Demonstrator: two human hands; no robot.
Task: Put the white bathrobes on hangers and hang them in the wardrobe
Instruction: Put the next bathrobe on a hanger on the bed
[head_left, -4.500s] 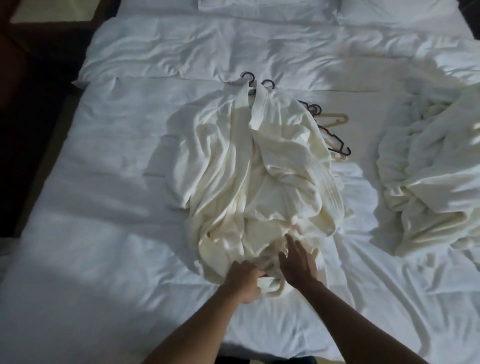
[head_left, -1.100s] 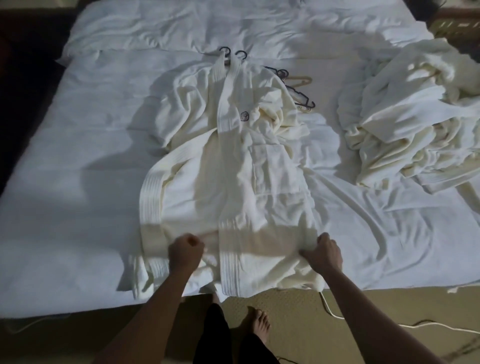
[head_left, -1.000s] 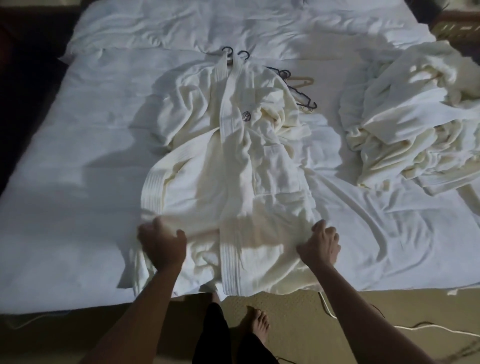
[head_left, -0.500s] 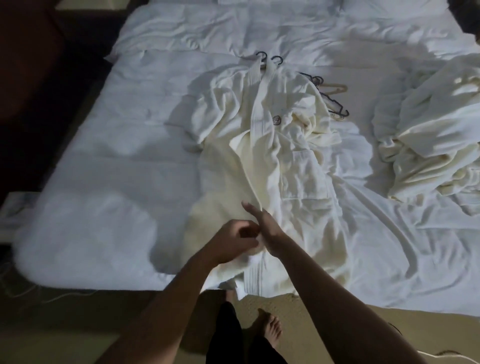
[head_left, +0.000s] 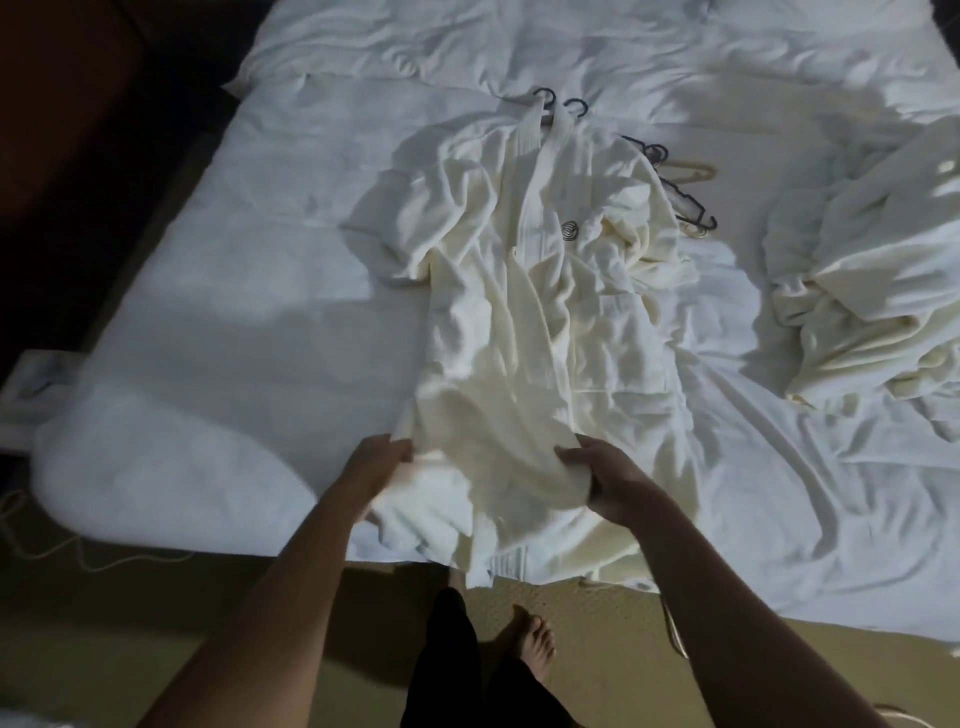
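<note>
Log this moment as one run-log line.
left hand: gripping bathrobe hem | right hand: gripping hem | bathrobe: on bed, hanger hooks at collar | wardrobe: unseen

**One head camera, looking down over the bed**

A single wide-angle view from the person's head faces forward and steeply down. The bed (head_left: 218, 322) fills the upper and middle frame, close by; the floor (head_left: 613, 649) and a bare foot (head_left: 532, 644) lie along the bottom edge. Forearms enter from below.
</note>
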